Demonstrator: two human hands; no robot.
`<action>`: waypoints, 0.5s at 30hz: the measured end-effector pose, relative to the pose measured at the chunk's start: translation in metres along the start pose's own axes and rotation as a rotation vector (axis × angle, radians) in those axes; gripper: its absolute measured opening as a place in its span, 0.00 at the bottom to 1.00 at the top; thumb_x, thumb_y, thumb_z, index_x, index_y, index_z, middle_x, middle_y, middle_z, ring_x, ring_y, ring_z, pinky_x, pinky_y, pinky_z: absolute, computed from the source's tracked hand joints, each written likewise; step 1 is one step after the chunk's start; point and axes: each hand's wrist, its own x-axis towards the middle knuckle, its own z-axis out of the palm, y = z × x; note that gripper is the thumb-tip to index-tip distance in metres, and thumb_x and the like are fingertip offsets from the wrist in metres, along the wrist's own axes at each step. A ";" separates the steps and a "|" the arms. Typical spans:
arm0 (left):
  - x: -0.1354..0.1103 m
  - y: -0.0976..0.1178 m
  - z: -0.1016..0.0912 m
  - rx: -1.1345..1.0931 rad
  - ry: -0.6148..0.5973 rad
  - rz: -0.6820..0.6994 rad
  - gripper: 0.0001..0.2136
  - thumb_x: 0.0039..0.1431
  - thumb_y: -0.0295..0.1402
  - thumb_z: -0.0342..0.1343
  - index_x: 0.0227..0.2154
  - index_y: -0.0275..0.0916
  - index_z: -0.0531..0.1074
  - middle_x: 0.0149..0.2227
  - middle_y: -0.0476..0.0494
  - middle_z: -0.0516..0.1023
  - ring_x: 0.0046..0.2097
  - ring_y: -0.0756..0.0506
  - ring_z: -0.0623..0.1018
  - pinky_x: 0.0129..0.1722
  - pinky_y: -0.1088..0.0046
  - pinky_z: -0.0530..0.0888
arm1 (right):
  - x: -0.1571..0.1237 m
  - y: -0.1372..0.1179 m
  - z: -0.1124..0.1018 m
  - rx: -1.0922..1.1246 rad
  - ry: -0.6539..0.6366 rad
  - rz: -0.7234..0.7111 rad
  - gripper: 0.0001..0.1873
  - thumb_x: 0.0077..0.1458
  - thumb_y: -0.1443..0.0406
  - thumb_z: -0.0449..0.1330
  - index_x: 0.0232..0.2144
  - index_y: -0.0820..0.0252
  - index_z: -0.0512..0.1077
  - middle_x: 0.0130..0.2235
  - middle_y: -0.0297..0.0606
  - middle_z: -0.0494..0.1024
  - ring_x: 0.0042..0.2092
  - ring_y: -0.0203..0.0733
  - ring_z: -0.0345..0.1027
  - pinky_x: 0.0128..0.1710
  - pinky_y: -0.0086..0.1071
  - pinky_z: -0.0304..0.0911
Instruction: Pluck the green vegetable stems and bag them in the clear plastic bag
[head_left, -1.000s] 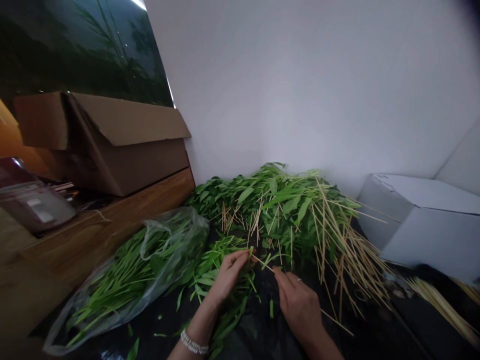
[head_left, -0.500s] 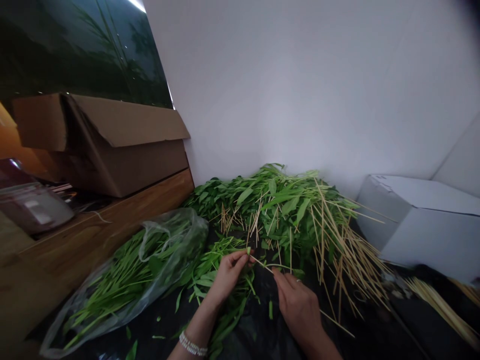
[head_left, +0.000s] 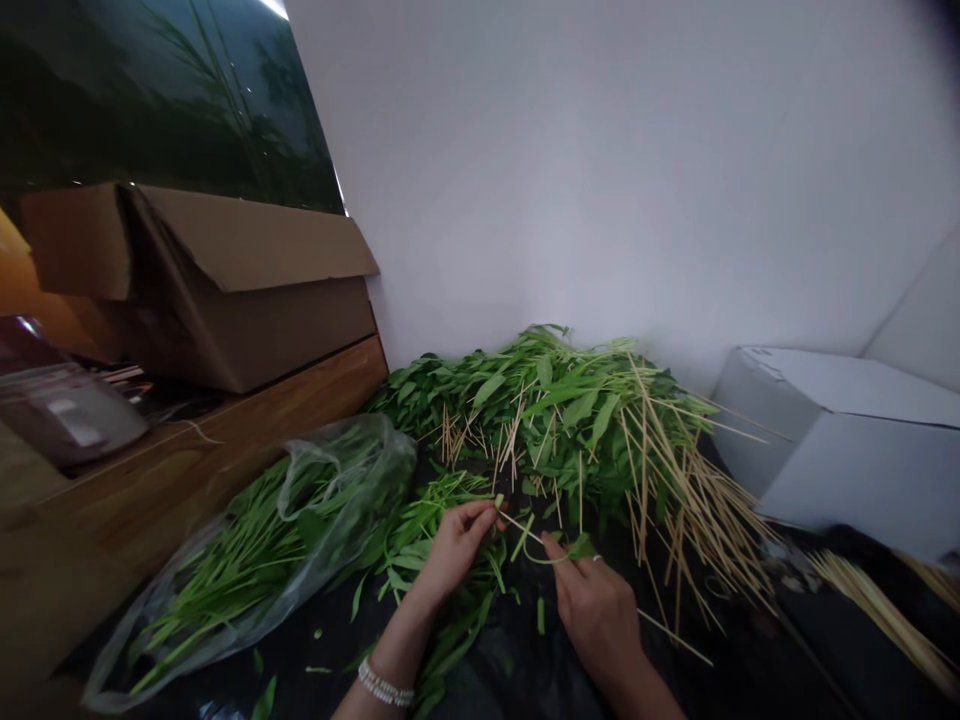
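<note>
My left hand [head_left: 459, 540], with a white beaded bracelet at its wrist, pinches a short pale-green stem piece [head_left: 499, 501] between thumb and fingers. A thin wooden skewer [head_left: 677, 637] runs from that piece through the grip of my right hand [head_left: 598, 610] and sticks out beyond it. At my right fingertips a thin curled stem with a leaf [head_left: 581, 546] shows beside the skewer. Another short green stem [head_left: 523, 537] is between the hands; whether it is attached or loose I cannot tell. Loose leafy greens [head_left: 431, 520] lie beside and under my left forearm.
Behind the hands is a large heap of leafy greens on skewers [head_left: 570, 410], against a white wall. A clear plastic bag [head_left: 390, 450] of greens lies left. A cardboard box [head_left: 292, 330] stands on a wooden ledge. At right are a white box [head_left: 862, 450] and pale skewers [head_left: 885, 615].
The thin stem that lay across between the hands has curled downward by my right fingertips. A short green stem now stands out between the hands. Both hands have hardly moved.
</note>
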 end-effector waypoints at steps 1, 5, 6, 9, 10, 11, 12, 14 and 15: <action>0.000 0.000 0.001 0.014 -0.020 0.009 0.17 0.57 0.45 0.55 0.28 0.35 0.79 0.28 0.45 0.78 0.30 0.48 0.72 0.34 0.75 0.68 | 0.000 -0.001 0.000 -0.003 0.007 -0.004 0.20 0.65 0.68 0.43 0.46 0.62 0.75 0.22 0.36 0.71 0.24 0.38 0.63 0.27 0.32 0.54; -0.002 0.004 0.004 0.044 -0.131 0.018 0.16 0.57 0.44 0.56 0.27 0.35 0.79 0.28 0.45 0.78 0.32 0.47 0.73 0.35 0.75 0.68 | 0.001 -0.002 -0.003 0.007 0.006 -0.016 0.19 0.64 0.69 0.45 0.45 0.61 0.75 0.21 0.34 0.68 0.23 0.37 0.62 0.26 0.32 0.53; -0.002 0.006 0.004 0.028 -0.123 0.016 0.16 0.57 0.44 0.56 0.27 0.35 0.79 0.28 0.45 0.79 0.32 0.47 0.74 0.35 0.74 0.68 | 0.001 -0.001 -0.003 0.004 0.006 -0.011 0.19 0.64 0.69 0.45 0.46 0.61 0.75 0.21 0.35 0.69 0.24 0.37 0.62 0.26 0.32 0.54; -0.001 0.008 0.000 -0.075 0.003 -0.025 0.15 0.54 0.44 0.59 0.32 0.35 0.79 0.30 0.44 0.80 0.32 0.47 0.74 0.36 0.74 0.69 | 0.002 0.004 -0.004 -0.030 0.030 0.021 0.19 0.64 0.68 0.46 0.47 0.61 0.75 0.22 0.37 0.71 0.24 0.37 0.63 0.27 0.31 0.55; 0.000 0.008 -0.001 -0.118 0.045 -0.046 0.16 0.53 0.44 0.60 0.35 0.35 0.79 0.31 0.43 0.80 0.31 0.47 0.74 0.36 0.73 0.70 | 0.002 0.005 -0.004 -0.041 0.039 0.029 0.19 0.64 0.68 0.46 0.47 0.61 0.75 0.23 0.37 0.71 0.24 0.37 0.62 0.26 0.31 0.55; 0.000 0.009 -0.003 -0.158 0.072 -0.064 0.18 0.52 0.45 0.61 0.38 0.35 0.78 0.32 0.42 0.81 0.31 0.47 0.75 0.35 0.73 0.70 | 0.002 0.006 -0.004 -0.048 0.045 0.032 0.19 0.64 0.68 0.46 0.47 0.60 0.75 0.23 0.37 0.71 0.24 0.36 0.62 0.26 0.31 0.55; 0.000 0.009 -0.004 -0.186 0.081 -0.077 0.19 0.51 0.45 0.62 0.40 0.34 0.78 0.32 0.42 0.81 0.31 0.47 0.75 0.35 0.73 0.71 | 0.002 0.006 -0.004 -0.048 0.045 0.029 0.19 0.64 0.68 0.46 0.47 0.60 0.75 0.23 0.37 0.72 0.23 0.36 0.62 0.26 0.30 0.55; 0.000 0.010 -0.003 -0.210 0.069 -0.087 0.19 0.50 0.45 0.62 0.39 0.34 0.78 0.33 0.40 0.82 0.31 0.47 0.75 0.36 0.73 0.71 | 0.002 0.004 -0.004 -0.036 0.032 0.015 0.20 0.64 0.68 0.45 0.47 0.60 0.75 0.23 0.37 0.72 0.24 0.36 0.62 0.27 0.30 0.55; -0.001 0.011 -0.002 -0.209 0.059 -0.090 0.19 0.50 0.45 0.62 0.37 0.33 0.78 0.33 0.40 0.82 0.31 0.48 0.75 0.36 0.73 0.71 | 0.002 0.003 -0.004 -0.028 0.021 0.013 0.20 0.64 0.69 0.45 0.47 0.60 0.75 0.23 0.37 0.72 0.24 0.36 0.62 0.27 0.31 0.55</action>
